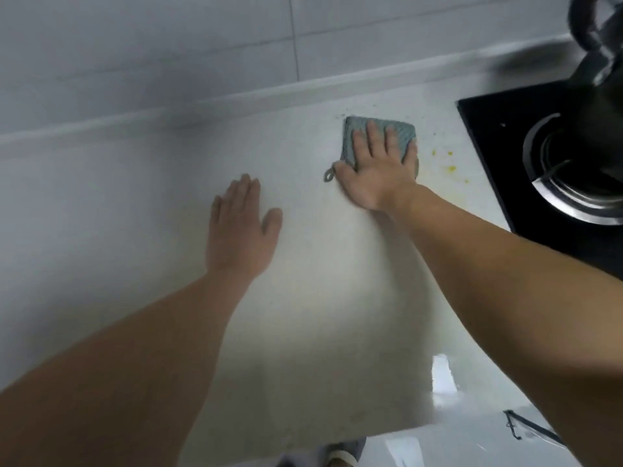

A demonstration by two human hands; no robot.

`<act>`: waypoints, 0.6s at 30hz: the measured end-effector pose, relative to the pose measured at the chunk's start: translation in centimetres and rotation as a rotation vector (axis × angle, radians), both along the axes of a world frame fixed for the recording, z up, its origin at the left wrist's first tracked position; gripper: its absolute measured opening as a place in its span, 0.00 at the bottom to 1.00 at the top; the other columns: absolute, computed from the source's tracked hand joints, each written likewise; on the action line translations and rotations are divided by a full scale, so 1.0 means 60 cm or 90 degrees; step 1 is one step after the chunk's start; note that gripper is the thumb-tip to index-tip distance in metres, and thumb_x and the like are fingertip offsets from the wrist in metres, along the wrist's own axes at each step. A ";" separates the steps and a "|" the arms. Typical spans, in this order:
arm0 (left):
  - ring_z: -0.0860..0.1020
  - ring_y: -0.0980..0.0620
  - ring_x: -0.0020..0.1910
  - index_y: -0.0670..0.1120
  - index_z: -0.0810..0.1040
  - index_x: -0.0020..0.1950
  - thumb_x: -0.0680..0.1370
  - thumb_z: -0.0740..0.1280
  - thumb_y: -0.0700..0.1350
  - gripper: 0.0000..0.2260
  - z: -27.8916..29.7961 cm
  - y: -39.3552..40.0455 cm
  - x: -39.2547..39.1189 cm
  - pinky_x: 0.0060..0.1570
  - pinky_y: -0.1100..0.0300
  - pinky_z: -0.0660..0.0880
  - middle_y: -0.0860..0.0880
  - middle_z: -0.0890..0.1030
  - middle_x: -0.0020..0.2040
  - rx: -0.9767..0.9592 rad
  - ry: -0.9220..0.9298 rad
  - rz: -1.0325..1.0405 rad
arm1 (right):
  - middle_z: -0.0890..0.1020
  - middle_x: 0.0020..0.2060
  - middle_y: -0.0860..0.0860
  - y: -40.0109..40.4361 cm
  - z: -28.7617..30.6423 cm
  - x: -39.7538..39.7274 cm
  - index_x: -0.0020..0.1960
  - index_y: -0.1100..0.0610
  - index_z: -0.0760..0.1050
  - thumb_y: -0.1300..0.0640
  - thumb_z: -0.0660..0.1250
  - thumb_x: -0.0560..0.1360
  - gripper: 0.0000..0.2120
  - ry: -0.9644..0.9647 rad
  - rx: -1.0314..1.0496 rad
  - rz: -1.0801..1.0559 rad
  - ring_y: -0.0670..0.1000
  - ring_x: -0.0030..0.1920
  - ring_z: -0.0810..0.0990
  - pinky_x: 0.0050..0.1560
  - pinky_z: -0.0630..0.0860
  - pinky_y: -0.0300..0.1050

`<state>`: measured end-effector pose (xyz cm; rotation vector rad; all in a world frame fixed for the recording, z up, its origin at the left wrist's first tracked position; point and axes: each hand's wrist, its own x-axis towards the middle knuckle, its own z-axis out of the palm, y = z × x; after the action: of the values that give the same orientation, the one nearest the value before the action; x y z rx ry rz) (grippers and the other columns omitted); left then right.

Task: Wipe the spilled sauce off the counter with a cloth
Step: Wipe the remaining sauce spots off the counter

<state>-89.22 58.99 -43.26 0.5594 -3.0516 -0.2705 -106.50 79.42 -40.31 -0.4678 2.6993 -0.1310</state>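
A grey-blue square cloth [401, 133] with a small hanging loop lies flat on the pale counter [141, 197]. My right hand [377, 176] presses flat on top of it, fingers spread and pointing toward the wall. Just right of the cloth, yellow sauce spots [450, 168] dot the counter between the cloth and the stove. My left hand [241, 227] rests palm down on the bare counter to the left, fingers together, holding nothing.
A black glass gas stove [499, 129] with a metal burner ring [553, 190] sits at the right. A dark pot or kettle [600, 28] stands above it. The tiled wall [168, 38] runs along the back. The counter's front edge is near the bottom.
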 end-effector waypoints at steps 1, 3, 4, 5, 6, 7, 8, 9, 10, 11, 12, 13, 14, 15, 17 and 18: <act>0.54 0.48 0.82 0.45 0.58 0.83 0.84 0.52 0.59 0.30 0.000 0.001 -0.001 0.80 0.47 0.50 0.46 0.57 0.83 -0.009 -0.008 0.005 | 0.36 0.86 0.49 -0.030 0.002 -0.009 0.87 0.47 0.37 0.28 0.42 0.81 0.41 -0.007 0.009 0.007 0.57 0.85 0.32 0.79 0.29 0.70; 0.54 0.47 0.82 0.45 0.58 0.83 0.83 0.52 0.59 0.31 0.003 0.003 0.000 0.80 0.46 0.50 0.47 0.56 0.83 -0.022 -0.021 0.002 | 0.37 0.86 0.50 -0.086 0.008 0.004 0.87 0.48 0.37 0.28 0.43 0.81 0.41 -0.012 0.009 0.120 0.59 0.84 0.32 0.78 0.29 0.71; 0.54 0.47 0.82 0.45 0.57 0.83 0.83 0.51 0.59 0.31 0.005 0.004 0.002 0.80 0.46 0.51 0.47 0.56 0.83 -0.026 -0.026 0.002 | 0.37 0.86 0.50 -0.105 0.008 0.017 0.87 0.48 0.38 0.29 0.43 0.82 0.40 0.001 0.000 0.198 0.58 0.85 0.33 0.79 0.30 0.71; 0.54 0.48 0.82 0.46 0.57 0.83 0.83 0.51 0.59 0.31 0.008 0.004 -0.001 0.80 0.47 0.50 0.47 0.56 0.83 -0.028 -0.026 0.004 | 0.38 0.86 0.49 -0.116 0.008 0.021 0.87 0.47 0.38 0.30 0.42 0.82 0.39 0.012 -0.009 0.264 0.57 0.85 0.33 0.79 0.31 0.71; 0.53 0.48 0.82 0.46 0.57 0.83 0.83 0.51 0.59 0.30 0.009 0.004 -0.001 0.81 0.47 0.50 0.48 0.56 0.83 -0.026 -0.028 0.007 | 0.38 0.86 0.48 -0.117 0.007 0.017 0.87 0.46 0.39 0.30 0.42 0.83 0.39 0.005 -0.021 0.307 0.55 0.85 0.33 0.80 0.32 0.69; 0.52 0.49 0.82 0.47 0.56 0.83 0.83 0.51 0.59 0.30 0.010 0.005 -0.001 0.81 0.47 0.49 0.48 0.55 0.84 -0.019 -0.031 0.010 | 0.39 0.86 0.46 -0.111 0.008 0.005 0.87 0.45 0.39 0.29 0.42 0.83 0.38 -0.007 -0.034 0.325 0.53 0.85 0.34 0.81 0.32 0.67; 0.52 0.50 0.82 0.48 0.56 0.83 0.83 0.52 0.58 0.30 0.009 0.006 -0.001 0.81 0.47 0.48 0.49 0.55 0.84 -0.013 -0.033 0.014 | 0.39 0.86 0.45 -0.098 0.009 -0.014 0.87 0.44 0.40 0.28 0.41 0.82 0.38 -0.005 -0.042 0.315 0.52 0.85 0.35 0.81 0.32 0.66; 0.52 0.50 0.82 0.48 0.56 0.83 0.83 0.52 0.58 0.30 0.008 0.005 -0.002 0.81 0.47 0.48 0.49 0.55 0.84 -0.010 -0.033 0.017 | 0.40 0.86 0.44 -0.083 0.010 -0.038 0.87 0.43 0.40 0.28 0.41 0.82 0.39 0.003 -0.047 0.277 0.51 0.85 0.35 0.82 0.32 0.65; 0.52 0.50 0.82 0.49 0.57 0.83 0.83 0.52 0.58 0.30 0.007 0.005 0.000 0.81 0.47 0.48 0.49 0.55 0.84 -0.009 -0.033 0.019 | 0.41 0.86 0.44 -0.065 0.010 -0.063 0.87 0.43 0.41 0.27 0.41 0.81 0.39 0.009 -0.048 0.220 0.51 0.85 0.36 0.82 0.32 0.64; 0.52 0.50 0.82 0.49 0.57 0.83 0.83 0.52 0.58 0.30 0.007 0.003 -0.001 0.81 0.47 0.49 0.50 0.55 0.84 -0.009 -0.033 0.019 | 0.41 0.86 0.44 -0.043 0.010 -0.087 0.87 0.43 0.41 0.27 0.41 0.81 0.39 0.015 -0.046 0.159 0.51 0.85 0.37 0.82 0.33 0.64; 0.52 0.50 0.82 0.49 0.58 0.83 0.82 0.52 0.59 0.30 0.006 0.002 -0.001 0.81 0.47 0.49 0.50 0.55 0.84 -0.011 -0.033 0.017 | 0.42 0.86 0.44 -0.016 0.009 -0.109 0.87 0.43 0.41 0.26 0.42 0.81 0.40 0.023 -0.035 0.105 0.51 0.86 0.37 0.82 0.34 0.64; 0.52 0.50 0.82 0.49 0.58 0.83 0.82 0.52 0.59 0.30 0.006 0.001 0.000 0.81 0.47 0.49 0.50 0.56 0.84 -0.011 -0.032 0.019 | 0.42 0.86 0.44 0.011 0.009 -0.127 0.87 0.43 0.41 0.26 0.42 0.81 0.40 0.033 -0.020 0.065 0.51 0.86 0.38 0.82 0.34 0.63; 0.52 0.50 0.82 0.49 0.58 0.83 0.82 0.51 0.59 0.30 0.007 0.003 -0.001 0.81 0.47 0.49 0.50 0.56 0.84 -0.007 -0.031 0.019 | 0.41 0.86 0.44 0.040 0.010 -0.140 0.87 0.43 0.41 0.25 0.42 0.80 0.41 0.036 -0.005 0.029 0.52 0.86 0.38 0.83 0.35 0.63; 0.52 0.50 0.82 0.49 0.58 0.83 0.82 0.51 0.59 0.30 0.008 0.003 -0.001 0.81 0.47 0.49 0.50 0.55 0.84 -0.005 -0.032 0.018 | 0.41 0.86 0.45 0.064 0.012 -0.148 0.87 0.44 0.41 0.25 0.42 0.80 0.42 0.033 0.005 -0.009 0.53 0.86 0.38 0.83 0.35 0.63; 0.51 0.50 0.82 0.49 0.56 0.83 0.82 0.50 0.59 0.31 0.009 0.004 0.000 0.81 0.47 0.48 0.50 0.54 0.84 -0.003 -0.039 0.018 | 0.41 0.87 0.48 0.089 0.017 -0.152 0.87 0.47 0.41 0.25 0.42 0.80 0.43 0.027 0.004 -0.085 0.54 0.86 0.38 0.83 0.37 0.62; 0.51 0.51 0.82 0.49 0.56 0.83 0.82 0.50 0.59 0.31 0.010 0.004 0.000 0.81 0.47 0.49 0.50 0.54 0.84 -0.004 -0.040 0.018 | 0.41 0.87 0.50 0.086 0.018 -0.148 0.88 0.48 0.41 0.25 0.42 0.80 0.44 0.024 0.000 -0.121 0.55 0.86 0.37 0.83 0.36 0.62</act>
<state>-89.25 59.20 -42.67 0.6217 -3.1007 -0.2459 -115.36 84.60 -39.21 -0.2157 2.7768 -0.1762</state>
